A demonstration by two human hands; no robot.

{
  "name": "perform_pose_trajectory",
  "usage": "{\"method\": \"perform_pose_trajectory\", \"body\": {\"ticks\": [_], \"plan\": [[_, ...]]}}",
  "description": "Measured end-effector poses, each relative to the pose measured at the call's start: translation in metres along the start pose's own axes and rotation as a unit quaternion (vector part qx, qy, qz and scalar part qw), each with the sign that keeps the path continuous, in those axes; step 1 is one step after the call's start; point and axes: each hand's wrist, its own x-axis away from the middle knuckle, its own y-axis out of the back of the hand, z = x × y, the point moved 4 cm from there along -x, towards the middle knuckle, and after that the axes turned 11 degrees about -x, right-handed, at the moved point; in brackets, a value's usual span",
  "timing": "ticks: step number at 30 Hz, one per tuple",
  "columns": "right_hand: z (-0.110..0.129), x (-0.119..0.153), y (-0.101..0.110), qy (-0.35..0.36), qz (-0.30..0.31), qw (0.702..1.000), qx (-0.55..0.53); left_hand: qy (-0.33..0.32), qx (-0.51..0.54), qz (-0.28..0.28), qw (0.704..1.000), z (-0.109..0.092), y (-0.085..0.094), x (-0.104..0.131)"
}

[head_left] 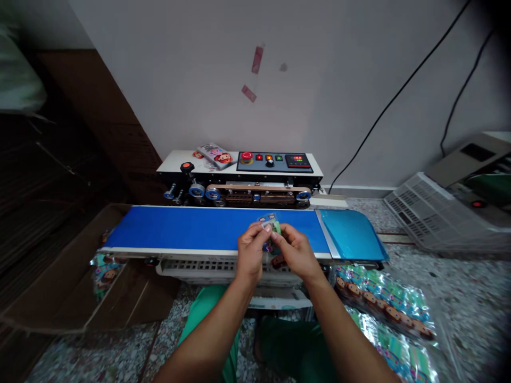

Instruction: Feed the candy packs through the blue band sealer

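Over the blue conveyor belt (179, 226) of a band sealing machine, my two hands meet around a small clear plastic packet (273, 225) with a colourful cartoon print and something green in it. My left hand (251, 250) pinches its left side between thumb and fingers. On the other side, my right hand (294, 249) grips it the same way, thumb on top. My fingers cover much of the packet. A brown-haired printed figure (278, 261) shows just below it, beside my right hand.
Behind the belt stands the sealer's control panel (275, 161), with a printed box (216, 155) on top. An open cardboard box (80, 298) with packets sits at the left. Filled packets (383, 303) lie on the floor at right, near a white plastic crate (435, 218). A black cable (399, 90) hangs along the wall.
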Motion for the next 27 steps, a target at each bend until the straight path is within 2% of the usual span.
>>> {"method": "perform_pose_trajectory", "body": {"ticks": [3,5,7,9,12,15,17,19,22,27], "plan": [[0.004,0.000,0.005,-0.008,-0.015,1.000,-0.005,-0.012,-0.052,0.035,0.998,0.000,-0.006,0.000],[0.010,0.000,0.012,-0.008,-0.024,1.000,-0.007,-0.022,-0.074,0.039,0.996,-0.001,-0.009,0.003],[0.017,-0.001,0.027,-0.003,-0.051,0.999,-0.007,-0.040,-0.105,0.031,0.993,-0.003,-0.011,0.010],[0.022,-0.005,0.054,0.012,-0.101,0.995,-0.001,-0.067,-0.143,0.033,0.987,-0.005,-0.014,0.019],[0.025,-0.014,0.108,0.034,-0.192,0.979,0.056,-0.120,-0.187,0.080,0.972,-0.006,-0.021,0.032],[0.017,-0.030,0.155,-0.024,-0.262,0.939,0.223,-0.170,-0.210,0.132,0.954,-0.003,-0.030,0.042],[0.011,-0.043,0.172,-0.055,-0.274,0.920,0.276,-0.187,-0.218,0.148,0.947,0.000,-0.033,0.044],[0.007,-0.055,0.178,-0.077,-0.273,0.909,0.304,-0.185,-0.221,0.152,0.945,0.002,-0.034,0.043],[0.007,-0.070,0.177,-0.108,-0.273,0.890,0.348,-0.177,-0.224,0.155,0.946,0.004,-0.033,0.041],[0.011,-0.089,0.158,-0.125,-0.242,0.875,0.400,-0.172,-0.227,0.155,0.946,0.004,-0.031,0.039]]}}
